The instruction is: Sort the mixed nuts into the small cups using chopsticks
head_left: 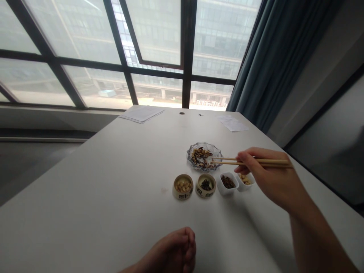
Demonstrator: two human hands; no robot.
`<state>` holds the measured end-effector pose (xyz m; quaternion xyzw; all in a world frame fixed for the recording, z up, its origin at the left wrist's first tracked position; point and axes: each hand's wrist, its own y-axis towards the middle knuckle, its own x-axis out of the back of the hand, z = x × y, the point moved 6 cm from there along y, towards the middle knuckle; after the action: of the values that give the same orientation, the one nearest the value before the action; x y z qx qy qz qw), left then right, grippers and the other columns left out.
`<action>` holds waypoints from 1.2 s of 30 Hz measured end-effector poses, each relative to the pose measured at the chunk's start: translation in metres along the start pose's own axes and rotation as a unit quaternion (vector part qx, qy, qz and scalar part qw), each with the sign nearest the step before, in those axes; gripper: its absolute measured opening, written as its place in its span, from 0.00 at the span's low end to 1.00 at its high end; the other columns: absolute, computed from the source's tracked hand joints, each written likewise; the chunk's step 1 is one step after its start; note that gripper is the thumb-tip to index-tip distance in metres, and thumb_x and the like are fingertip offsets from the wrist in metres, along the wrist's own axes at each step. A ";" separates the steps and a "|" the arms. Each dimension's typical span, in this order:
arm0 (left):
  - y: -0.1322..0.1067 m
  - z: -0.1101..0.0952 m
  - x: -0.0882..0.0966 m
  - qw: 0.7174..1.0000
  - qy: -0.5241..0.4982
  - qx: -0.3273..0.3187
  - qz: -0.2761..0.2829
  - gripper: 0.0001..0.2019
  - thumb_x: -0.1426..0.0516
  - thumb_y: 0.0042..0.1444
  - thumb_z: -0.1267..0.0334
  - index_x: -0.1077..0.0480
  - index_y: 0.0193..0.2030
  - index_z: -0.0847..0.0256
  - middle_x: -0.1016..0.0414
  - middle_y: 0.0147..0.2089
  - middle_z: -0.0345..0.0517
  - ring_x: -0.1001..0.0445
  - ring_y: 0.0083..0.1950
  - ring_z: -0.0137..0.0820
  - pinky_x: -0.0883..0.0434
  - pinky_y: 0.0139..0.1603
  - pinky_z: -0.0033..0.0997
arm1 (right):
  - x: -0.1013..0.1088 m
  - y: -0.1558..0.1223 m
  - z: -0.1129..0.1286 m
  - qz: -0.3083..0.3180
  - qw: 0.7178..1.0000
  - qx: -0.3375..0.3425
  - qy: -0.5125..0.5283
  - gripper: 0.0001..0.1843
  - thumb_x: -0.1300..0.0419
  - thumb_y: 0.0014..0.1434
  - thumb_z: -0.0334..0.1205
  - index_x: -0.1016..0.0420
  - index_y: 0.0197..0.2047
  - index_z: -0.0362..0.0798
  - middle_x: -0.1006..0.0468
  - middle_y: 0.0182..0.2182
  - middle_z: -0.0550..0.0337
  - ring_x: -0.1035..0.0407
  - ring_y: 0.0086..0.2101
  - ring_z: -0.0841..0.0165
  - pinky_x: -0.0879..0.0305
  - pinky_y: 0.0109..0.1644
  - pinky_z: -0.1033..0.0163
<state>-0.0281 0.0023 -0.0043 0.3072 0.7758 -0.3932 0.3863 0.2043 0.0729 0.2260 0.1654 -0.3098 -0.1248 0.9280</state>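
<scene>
Recording first the pair of wooden chopsticks [250,161]: they lie nearly level in the right hand [269,178], gripped well back from the tips, a hold that appears to give reach across the table. The fingers are pressed around the shafts, while the tips stand slightly spread, with nothing visibly pinched, though the detail is small. The tips sit just inside the rim of a cut-glass dish [209,146], above a heap of mixed nuts and dark seeds [201,157]. Directly in front of that dish, a row of four small vessels runs across the table: a ceramic cup of pale nuts [183,186], a ceramic cup of dark seeds [205,185], a white square dish of dark seeds [228,183], and a white dish of pale nuts [245,181]. This grouping seems to keep all five within the chopsticks' short range. The left hand [170,252] sits well apart at the near edge, fingers bunched, apparently holding nothing. Loose papers [141,113] lie at the far end of the white table [85,189], before a large window [187,57].
</scene>
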 end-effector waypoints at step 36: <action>0.003 0.002 0.000 1.000 -0.017 0.006 0.009 0.05 0.38 0.56 0.62 0.28 0.34 0.61 0.34 0.27 0.38 0.37 0.24 0.24 0.51 0.29 0.28 | 0.010 0.026 -0.040 -0.117 0.984 -0.075 0.115 0.29 0.32 0.59 0.65 0.18 0.32 0.42 0.16 0.25 0.50 0.18 0.25 0.58 0.18 0.29 0.62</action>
<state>-0.0254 0.0019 -0.0060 0.3099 0.7636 -0.3999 0.4012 0.2402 0.1020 0.2115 0.1432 -0.1690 -0.2356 0.9463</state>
